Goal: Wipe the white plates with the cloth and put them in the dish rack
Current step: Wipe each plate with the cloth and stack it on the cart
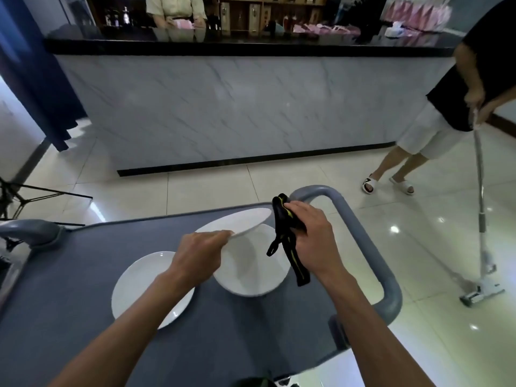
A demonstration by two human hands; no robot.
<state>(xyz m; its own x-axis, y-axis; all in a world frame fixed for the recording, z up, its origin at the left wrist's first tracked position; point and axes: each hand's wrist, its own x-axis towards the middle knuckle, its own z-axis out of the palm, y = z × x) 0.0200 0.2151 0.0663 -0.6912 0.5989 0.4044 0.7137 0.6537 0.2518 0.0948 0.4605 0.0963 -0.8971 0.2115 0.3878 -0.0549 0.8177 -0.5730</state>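
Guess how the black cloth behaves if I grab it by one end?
Probably floppy: the cloth hangs limp below the right hand, loose ends dangling. Likely light, since it sags without stretching taut. It seems thin enough to bunch, wadded under the fingers beside the raised plate.

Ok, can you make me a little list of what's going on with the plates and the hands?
left hand: left hand grips the edge of the lifted plate, which is tilted above the cart
right hand: right hand holds the black cloth beside the lifted plate's far rim
plates lying down: lower plate sits under the lifted one; left plate lies flat beside it
surface: grey cart top with a rounded handle
dish rack: not in view
nearby: a person with a floor cleaner
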